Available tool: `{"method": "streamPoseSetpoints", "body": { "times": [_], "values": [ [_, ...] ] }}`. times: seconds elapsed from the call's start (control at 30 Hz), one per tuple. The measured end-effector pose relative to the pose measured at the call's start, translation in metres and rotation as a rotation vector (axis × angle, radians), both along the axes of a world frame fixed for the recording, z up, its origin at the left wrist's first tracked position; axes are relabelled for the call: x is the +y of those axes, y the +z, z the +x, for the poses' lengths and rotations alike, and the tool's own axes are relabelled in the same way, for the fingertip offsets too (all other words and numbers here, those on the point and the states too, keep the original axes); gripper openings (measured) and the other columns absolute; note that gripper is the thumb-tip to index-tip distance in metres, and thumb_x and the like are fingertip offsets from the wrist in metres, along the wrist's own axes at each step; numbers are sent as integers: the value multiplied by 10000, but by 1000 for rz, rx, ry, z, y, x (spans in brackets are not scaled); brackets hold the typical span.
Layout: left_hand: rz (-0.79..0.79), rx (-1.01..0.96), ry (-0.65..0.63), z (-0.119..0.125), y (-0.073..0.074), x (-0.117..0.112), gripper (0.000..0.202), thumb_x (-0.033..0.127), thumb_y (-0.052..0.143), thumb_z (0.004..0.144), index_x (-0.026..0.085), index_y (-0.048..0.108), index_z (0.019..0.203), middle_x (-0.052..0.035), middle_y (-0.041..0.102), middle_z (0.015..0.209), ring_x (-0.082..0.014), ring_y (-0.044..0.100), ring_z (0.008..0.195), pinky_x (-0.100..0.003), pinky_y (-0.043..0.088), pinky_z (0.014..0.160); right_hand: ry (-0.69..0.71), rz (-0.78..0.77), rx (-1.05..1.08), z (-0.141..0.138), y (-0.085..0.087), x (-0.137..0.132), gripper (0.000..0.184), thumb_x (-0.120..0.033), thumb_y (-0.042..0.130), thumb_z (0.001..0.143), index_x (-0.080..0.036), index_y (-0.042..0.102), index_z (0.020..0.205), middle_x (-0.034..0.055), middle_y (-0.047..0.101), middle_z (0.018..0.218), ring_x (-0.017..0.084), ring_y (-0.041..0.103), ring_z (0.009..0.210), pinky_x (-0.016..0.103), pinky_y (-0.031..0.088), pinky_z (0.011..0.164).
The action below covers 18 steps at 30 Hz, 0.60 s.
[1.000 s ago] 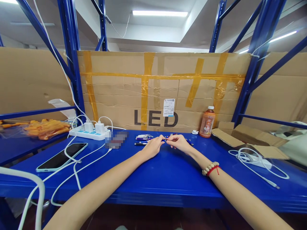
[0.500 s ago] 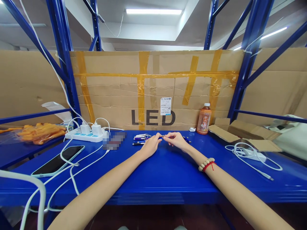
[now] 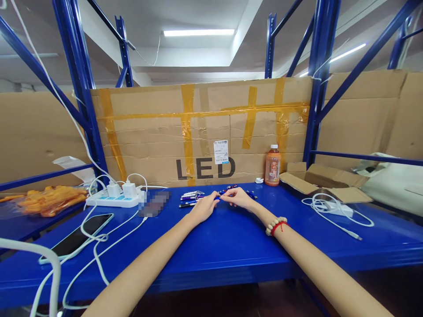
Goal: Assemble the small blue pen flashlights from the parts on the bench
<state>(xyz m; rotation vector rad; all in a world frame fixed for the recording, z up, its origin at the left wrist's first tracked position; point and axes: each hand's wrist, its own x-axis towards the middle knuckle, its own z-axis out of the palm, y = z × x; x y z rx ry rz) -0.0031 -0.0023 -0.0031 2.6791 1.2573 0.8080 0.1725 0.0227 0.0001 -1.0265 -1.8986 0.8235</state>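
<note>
Between my fingertips is a slim blue pen (image 3: 217,198), mostly covered by the fingers. My left hand (image 3: 205,208) pinches its left end, and my right hand (image 3: 238,197) has thumb and fingers closed on the right end. Just left of my left hand several pens (image 3: 189,198), silver, blue and black, lie on the blue shelf (image 3: 211,246). More pens (image 3: 251,194) lie behind and to the right of my right hand, partly hidden by it. A beaded bracelet and a red string circle my right wrist.
At the left are a white power strip (image 3: 114,200) with plugs, a phone (image 3: 77,235) and loose white cables. An orange drink bottle (image 3: 272,166), an open carton (image 3: 325,178) and a coiled cable (image 3: 337,209) stand to the right. A cardboard wall (image 3: 158,141) closes the back.
The camera view has shifted a little, so the scene sits further left and lower. More blue of the pen shows between my hands, which stay close together.
</note>
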Motion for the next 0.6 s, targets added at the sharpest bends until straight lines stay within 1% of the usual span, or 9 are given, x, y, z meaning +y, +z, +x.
{"method": "streamPoseSetpoints", "body": {
  "times": [0.1,0.33,0.47,0.6],
  "values": [
    [-2,16,9,0,0,-1,202,273,311,872,220,425,1029,-8,596,757,-166,580,730,-258,428,662,6,13,-27,1,-1,1,420,-516,618,571,-113,660,680,-1,544,492,48,416,393,173,330,358],
    [53,64,7,-2,-2,3,204,264,325,866,220,430,1036,-42,595,965,-180,573,850,-274,431,723,46,72,-61,1,-4,7,417,-517,617,569,-111,653,655,20,589,551,58,451,392,186,357,379],
    [36,73,-7,-2,-4,6,203,259,328,866,219,434,1034,-42,590,999,-181,562,902,-282,424,771,65,108,-98,3,-5,9,397,-502,614,584,-113,649,654,23,598,567,57,456,386,185,363,389],
    [15,67,-36,-1,-4,7,195,256,342,860,218,450,1018,-37,594,987,-176,562,900,-280,421,785,48,146,-187,5,-8,13,362,-472,626,589,-121,649,672,23,611,589,61,473,382,186,372,403]
  ]
}}
